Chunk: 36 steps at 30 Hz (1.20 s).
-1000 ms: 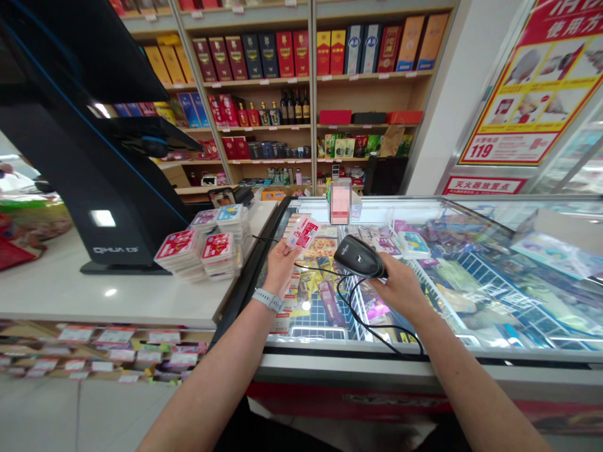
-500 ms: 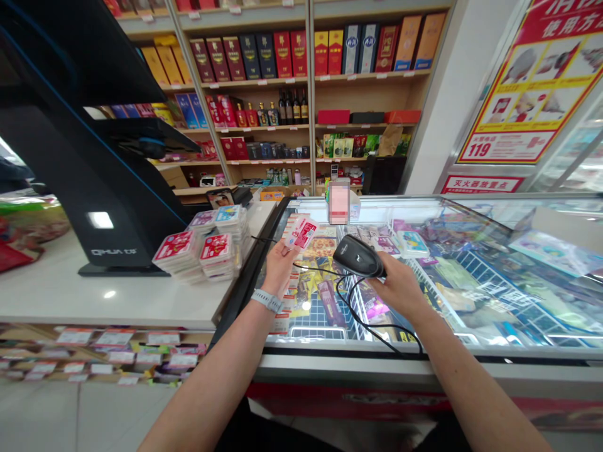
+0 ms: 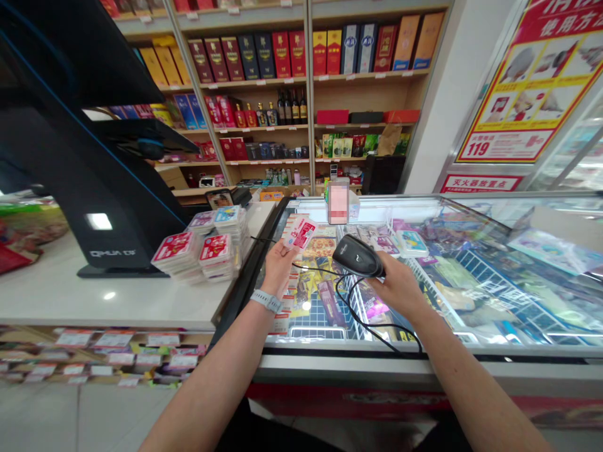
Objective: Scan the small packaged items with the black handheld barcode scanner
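Observation:
Between the fingers of my left hand (image 3: pixel 279 265) is a small flat pack with a red and white label (image 3: pixel 302 233), held up over the glass freezer top. My right hand (image 3: pixel 399 286) is wrapped round the handle of a black barcode scanner (image 3: pixel 358 255), whose head points left toward the pack without touching it. From the scanner a black cable (image 3: pixel 360 314) loops down across the glass. On the counter to the left stand stacks of clear plastic boxes (image 3: pixel 215 255) with red, blue and purple labels. One blue-labelled box (image 3: pixel 411 243) lies on the freezer beyond the scanner.
A dark upright checkout terminal (image 3: pixel 108 207) rises from the white counter (image 3: pixel 127 304) on the left. Under the freezer glass are wire baskets (image 3: pixel 316 334) with packaged goods. Shelves (image 3: pixel 261 81) of boxes and bottles line the back. At right sits a pale carton (image 3: pixel 556 248).
Both hands keep nearly the same positions, with the pack and the scanner held as before. The view has shifted only very slightly.

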Each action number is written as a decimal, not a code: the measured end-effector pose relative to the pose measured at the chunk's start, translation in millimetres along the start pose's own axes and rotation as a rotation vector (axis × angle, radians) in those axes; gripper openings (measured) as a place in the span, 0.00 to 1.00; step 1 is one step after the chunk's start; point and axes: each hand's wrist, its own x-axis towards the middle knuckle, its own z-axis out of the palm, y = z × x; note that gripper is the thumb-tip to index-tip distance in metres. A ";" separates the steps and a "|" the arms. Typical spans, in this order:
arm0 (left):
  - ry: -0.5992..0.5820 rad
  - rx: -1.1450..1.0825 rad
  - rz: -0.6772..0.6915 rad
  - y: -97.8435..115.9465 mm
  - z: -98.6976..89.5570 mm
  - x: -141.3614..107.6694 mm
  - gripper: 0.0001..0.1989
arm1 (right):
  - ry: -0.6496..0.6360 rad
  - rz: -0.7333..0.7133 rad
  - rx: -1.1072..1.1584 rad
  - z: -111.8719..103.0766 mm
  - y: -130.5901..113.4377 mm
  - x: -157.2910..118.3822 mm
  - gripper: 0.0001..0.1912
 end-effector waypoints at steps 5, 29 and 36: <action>0.001 0.006 0.002 -0.4 0.0 0.1 0.16 | -0.013 0.001 0.006 -0.8 -1.0 0.0 0.10; 0.005 0.038 -0.060 2.1 0.7 -1.8 0.17 | 0.033 -0.014 0.068 0.8 2.2 -1.7 0.19; -0.005 0.106 -0.159 -5.2 1.0 -3.4 0.22 | 0.046 0.008 0.062 -0.1 1.2 -2.3 0.17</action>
